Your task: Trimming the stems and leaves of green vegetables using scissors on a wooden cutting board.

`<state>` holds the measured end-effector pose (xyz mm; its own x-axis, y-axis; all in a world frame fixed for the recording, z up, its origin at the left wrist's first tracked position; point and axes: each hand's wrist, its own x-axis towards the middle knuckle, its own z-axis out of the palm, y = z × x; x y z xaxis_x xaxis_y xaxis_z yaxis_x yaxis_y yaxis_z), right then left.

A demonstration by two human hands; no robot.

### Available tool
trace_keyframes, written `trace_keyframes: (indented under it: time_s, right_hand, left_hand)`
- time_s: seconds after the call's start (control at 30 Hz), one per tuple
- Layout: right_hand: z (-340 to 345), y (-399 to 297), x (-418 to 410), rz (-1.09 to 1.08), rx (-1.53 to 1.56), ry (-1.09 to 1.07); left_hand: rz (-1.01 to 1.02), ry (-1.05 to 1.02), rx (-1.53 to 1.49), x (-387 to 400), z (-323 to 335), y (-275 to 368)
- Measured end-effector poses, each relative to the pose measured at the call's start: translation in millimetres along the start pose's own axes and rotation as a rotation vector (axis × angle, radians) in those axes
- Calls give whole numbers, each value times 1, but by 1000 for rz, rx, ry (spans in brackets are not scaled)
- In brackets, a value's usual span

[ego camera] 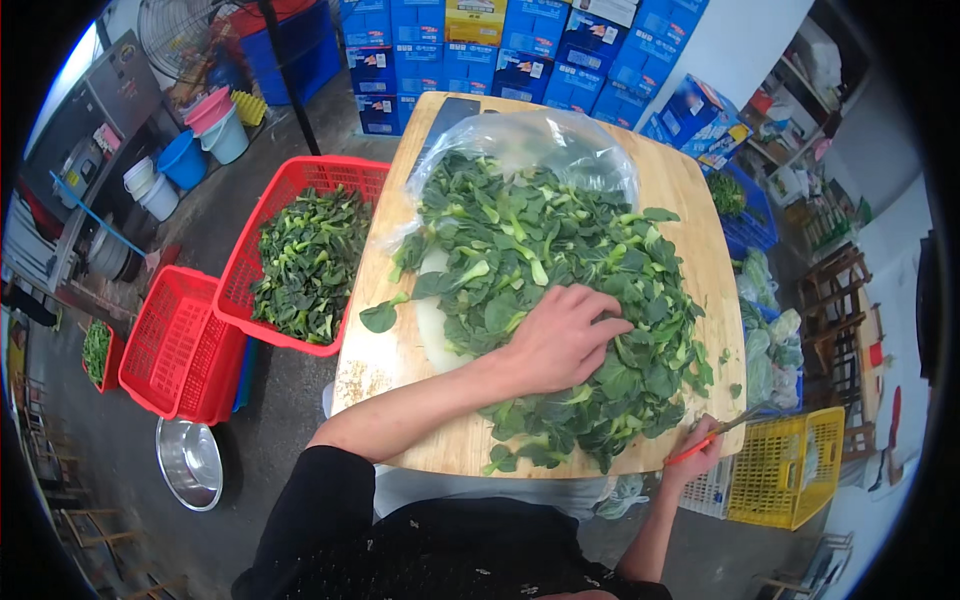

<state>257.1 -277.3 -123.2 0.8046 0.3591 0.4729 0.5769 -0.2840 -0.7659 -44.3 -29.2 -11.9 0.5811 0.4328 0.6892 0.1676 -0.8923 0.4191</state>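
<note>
A large heap of leafy greens [540, 247] with pale stems covers the middle of a wooden table [705, 210]. My left hand [564, 337] lies on the right part of the heap, fingers bent among the leaves; whether it grips any of them is hidden. At the table's near right edge, my right hand [694, 448] holds scissors with orange handles [697, 445], their blades pointing right and away from the heap. A clear plastic bag [525, 139] stands open behind and partly under the greens. One loose sprig [381, 316] lies at the left.
A red basket of greens [232, 300] stands left of the table, beside stacked red baskets [169, 337] and a metal basin [190, 465]. A cleaver-like dark blade [452, 118] lies at the far left corner. Blue cartons [525, 45] are stacked behind; yellow crate [786, 469] at right.
</note>
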Motion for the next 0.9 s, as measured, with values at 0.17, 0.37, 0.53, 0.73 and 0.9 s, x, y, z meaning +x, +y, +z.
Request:
trace_keyframes:
  time_s: [0.17,0.37,0.53,0.73,0.9]
  right_hand:
    - [-2,3,2,-11,57,-45]
    - [7,-10,-1,-128,63,-62]
    - [7,-20,-4,-75,97,-122]
    - [5,-7,1,22,106,-106]
    - [5,-12,-2,-53,14,-137]
  left_hand:
    - [-82,20,-138,-2,-1,-4]
    - [-83,94,-143,-7,2,-9]
    - [-123,170,-195,-3,-4,-8]
    - [-34,48,-164,-1,-4,-8]
    - [-124,-38,-135,4,-5,-8]
